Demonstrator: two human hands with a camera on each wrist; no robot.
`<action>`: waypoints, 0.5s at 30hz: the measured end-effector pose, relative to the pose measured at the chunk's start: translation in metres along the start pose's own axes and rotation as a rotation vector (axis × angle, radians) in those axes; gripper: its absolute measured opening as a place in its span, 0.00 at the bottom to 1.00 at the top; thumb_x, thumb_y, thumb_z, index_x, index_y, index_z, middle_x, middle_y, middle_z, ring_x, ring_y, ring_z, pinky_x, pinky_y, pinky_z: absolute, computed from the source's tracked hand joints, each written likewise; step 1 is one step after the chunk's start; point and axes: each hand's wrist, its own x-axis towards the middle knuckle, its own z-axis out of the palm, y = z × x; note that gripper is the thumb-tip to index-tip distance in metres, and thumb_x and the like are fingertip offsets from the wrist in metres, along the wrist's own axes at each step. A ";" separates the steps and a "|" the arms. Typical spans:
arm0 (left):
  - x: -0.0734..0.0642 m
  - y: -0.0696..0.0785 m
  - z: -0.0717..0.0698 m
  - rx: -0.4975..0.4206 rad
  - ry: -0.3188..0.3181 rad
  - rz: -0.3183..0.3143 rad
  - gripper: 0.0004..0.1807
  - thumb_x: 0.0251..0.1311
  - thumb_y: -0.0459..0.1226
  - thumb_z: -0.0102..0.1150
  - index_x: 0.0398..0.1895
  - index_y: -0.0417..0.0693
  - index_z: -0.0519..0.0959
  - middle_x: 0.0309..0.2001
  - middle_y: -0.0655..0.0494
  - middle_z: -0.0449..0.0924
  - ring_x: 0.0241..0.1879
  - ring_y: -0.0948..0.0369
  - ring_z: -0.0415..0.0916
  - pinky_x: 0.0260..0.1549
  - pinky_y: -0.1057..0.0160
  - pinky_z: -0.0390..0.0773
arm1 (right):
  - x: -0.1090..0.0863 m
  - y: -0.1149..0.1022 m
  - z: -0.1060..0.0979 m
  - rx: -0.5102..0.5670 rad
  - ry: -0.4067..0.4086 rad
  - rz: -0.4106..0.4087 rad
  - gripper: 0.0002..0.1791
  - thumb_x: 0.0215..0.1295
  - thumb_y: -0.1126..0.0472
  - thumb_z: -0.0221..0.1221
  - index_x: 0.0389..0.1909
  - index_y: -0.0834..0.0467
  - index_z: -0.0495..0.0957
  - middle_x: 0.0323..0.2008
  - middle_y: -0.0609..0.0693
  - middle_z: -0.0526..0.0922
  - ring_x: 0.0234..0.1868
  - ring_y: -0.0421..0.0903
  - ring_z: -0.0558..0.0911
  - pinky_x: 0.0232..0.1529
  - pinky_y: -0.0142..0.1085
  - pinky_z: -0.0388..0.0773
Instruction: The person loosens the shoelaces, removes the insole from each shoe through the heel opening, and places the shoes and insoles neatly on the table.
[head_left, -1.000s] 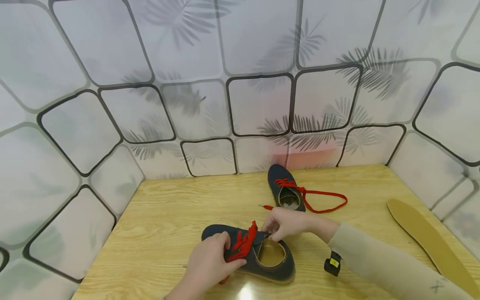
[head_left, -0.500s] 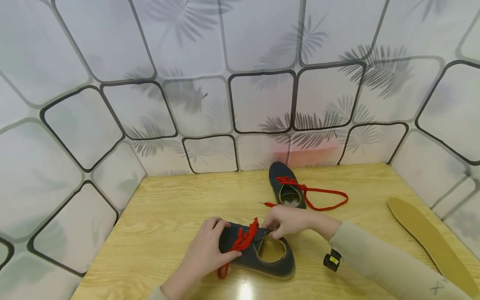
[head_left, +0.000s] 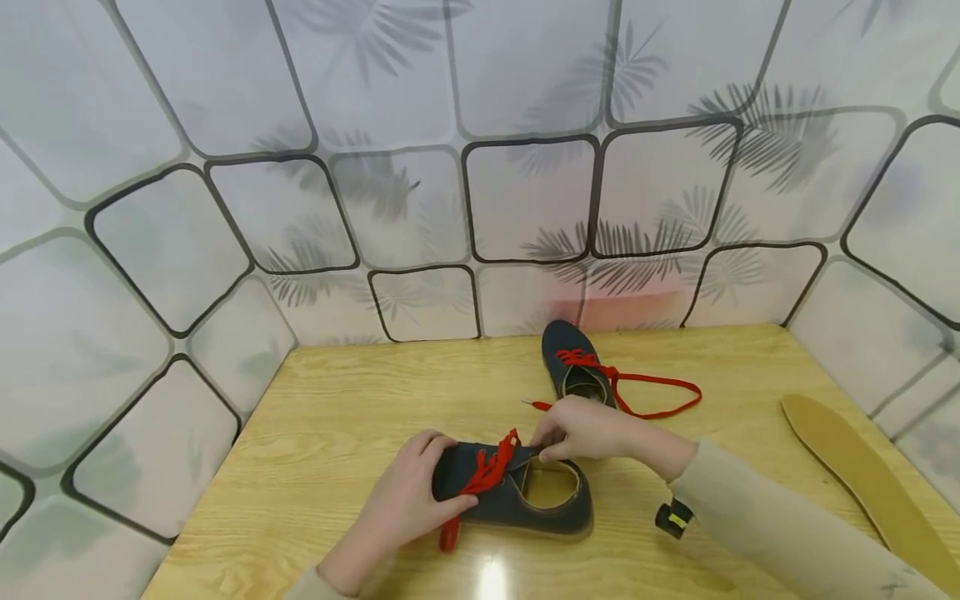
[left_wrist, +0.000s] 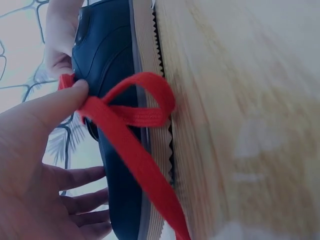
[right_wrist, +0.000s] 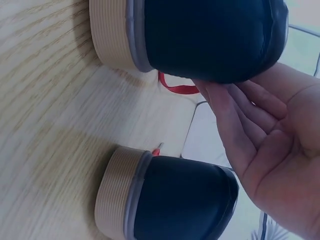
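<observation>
A navy lace-up shoe [head_left: 498,510] sits on the table between both hands, toe to the left, with a tan lining showing in its opening. My left hand [head_left: 408,492] grips the toe end, thumb on the near side and fingers over the far side. Red shoelace [head_left: 491,473] crosses the front of the shoe, and a loop hangs down beside the sole in the left wrist view. With thumb and fingers, my right hand [head_left: 588,429] pinches the far edge of the shoe's opening by the tongue. The right fingertips are partly hidden behind the heel [right_wrist: 205,40] in the right wrist view.
Behind the right hand stands a second navy shoe [head_left: 561,343], its red lace [head_left: 663,381] looped out to the right. A long tan insole [head_left: 862,475] lies along the table's right side. Patterned cloth walls [head_left: 420,217] enclose the wooden table [head_left: 315,433].
My left hand has shifted from the laces to wrap the toe. The shoe has turned slightly, so its heel sits farther from me. My right hand keeps its pinch at the opening.
</observation>
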 end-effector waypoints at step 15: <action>-0.006 -0.006 -0.008 -0.033 -0.032 0.035 0.35 0.56 0.41 0.79 0.67 0.45 0.79 0.65 0.46 0.78 0.67 0.45 0.75 0.65 0.41 0.80 | -0.002 -0.001 0.001 -0.119 0.150 -0.012 0.06 0.69 0.57 0.71 0.42 0.52 0.93 0.37 0.41 0.93 0.36 0.32 0.88 0.39 0.27 0.85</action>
